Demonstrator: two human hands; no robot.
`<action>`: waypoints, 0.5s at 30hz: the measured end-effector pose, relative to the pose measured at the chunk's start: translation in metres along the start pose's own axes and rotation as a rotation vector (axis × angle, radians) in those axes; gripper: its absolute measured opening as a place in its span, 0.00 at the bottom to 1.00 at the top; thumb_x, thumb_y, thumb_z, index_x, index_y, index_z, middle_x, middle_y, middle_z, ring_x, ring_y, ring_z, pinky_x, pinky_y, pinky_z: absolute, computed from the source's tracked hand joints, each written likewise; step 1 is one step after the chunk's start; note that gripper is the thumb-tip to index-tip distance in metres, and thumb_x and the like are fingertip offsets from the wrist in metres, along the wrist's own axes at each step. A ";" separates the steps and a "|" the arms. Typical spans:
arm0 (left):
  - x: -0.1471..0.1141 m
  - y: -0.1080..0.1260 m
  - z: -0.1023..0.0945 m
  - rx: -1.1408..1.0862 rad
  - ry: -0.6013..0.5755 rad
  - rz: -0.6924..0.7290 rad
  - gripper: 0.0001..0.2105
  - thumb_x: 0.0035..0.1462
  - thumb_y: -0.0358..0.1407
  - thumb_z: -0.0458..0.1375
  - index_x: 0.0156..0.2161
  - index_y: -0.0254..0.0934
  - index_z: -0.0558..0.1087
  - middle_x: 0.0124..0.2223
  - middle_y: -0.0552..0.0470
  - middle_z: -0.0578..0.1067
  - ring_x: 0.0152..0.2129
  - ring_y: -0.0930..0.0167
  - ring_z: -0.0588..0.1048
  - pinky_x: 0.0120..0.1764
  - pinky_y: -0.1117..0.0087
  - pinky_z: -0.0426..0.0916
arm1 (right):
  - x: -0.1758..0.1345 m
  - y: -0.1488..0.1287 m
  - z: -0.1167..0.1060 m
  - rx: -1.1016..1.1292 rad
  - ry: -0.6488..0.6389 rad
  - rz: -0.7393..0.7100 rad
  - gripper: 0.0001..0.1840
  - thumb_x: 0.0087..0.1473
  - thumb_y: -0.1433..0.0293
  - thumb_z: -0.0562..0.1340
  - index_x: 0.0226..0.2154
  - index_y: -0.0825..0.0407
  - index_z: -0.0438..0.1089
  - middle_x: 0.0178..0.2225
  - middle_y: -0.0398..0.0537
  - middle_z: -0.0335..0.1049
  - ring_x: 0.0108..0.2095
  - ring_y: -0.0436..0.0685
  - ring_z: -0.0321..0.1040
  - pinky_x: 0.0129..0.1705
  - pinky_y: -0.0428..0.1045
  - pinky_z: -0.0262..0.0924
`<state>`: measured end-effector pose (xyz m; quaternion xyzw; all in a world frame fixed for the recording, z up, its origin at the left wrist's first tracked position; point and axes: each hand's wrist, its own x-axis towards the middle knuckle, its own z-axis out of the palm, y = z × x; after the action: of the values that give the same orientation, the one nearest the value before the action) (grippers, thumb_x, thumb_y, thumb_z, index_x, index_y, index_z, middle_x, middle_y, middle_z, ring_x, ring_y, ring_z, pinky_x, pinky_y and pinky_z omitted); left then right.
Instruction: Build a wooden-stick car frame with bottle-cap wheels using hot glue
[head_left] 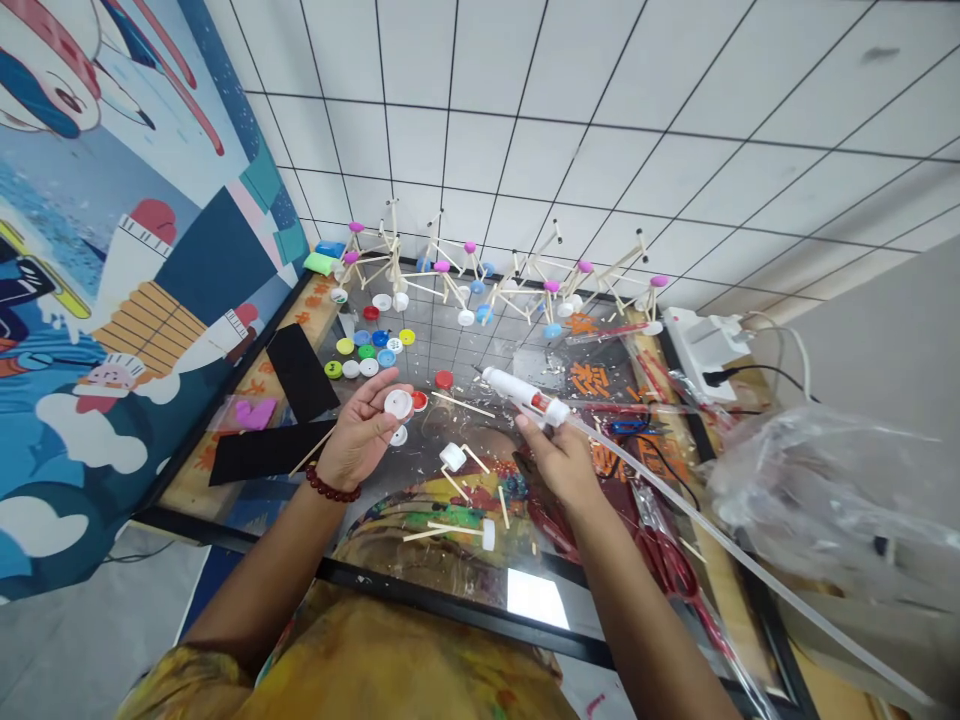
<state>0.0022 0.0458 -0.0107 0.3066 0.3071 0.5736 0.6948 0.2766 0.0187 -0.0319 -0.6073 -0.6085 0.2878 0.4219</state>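
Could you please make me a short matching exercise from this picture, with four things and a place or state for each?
1. Glue gun
2. Bracelet
3. Power strip
4. Left hand

A. Holding a white cap
B. Around the left wrist
C. In the right hand
D. With a black plug in it

Pairs: 1-C, 2-B, 3-D, 4-A

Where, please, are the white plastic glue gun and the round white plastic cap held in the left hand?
White plastic glue gun (521, 391): head view, on its body.
Round white plastic cap (398, 404): head view, on its round face.
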 end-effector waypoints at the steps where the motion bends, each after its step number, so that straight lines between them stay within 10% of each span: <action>1: 0.000 -0.001 0.000 0.001 0.002 -0.003 0.27 0.39 0.30 0.73 0.49 0.40 0.76 0.43 0.49 0.81 0.38 0.71 0.78 0.46 0.70 0.71 | -0.007 -0.008 0.000 0.045 -0.036 -0.043 0.18 0.61 0.58 0.58 0.46 0.51 0.70 0.43 0.52 0.74 0.44 0.63 0.70 0.51 0.61 0.62; 15: -0.003 -0.005 0.008 0.002 -0.022 -0.049 0.28 0.38 0.28 0.73 0.50 0.40 0.76 0.42 0.50 0.81 0.39 0.71 0.78 0.45 0.73 0.70 | -0.026 -0.060 0.009 -0.096 -0.212 -0.362 0.13 0.64 0.63 0.54 0.47 0.49 0.68 0.45 0.51 0.74 0.43 0.62 0.70 0.48 0.58 0.61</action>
<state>0.0108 0.0416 -0.0095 0.3062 0.3073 0.5526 0.7117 0.2362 -0.0107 0.0115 -0.4739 -0.7616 0.2404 0.3710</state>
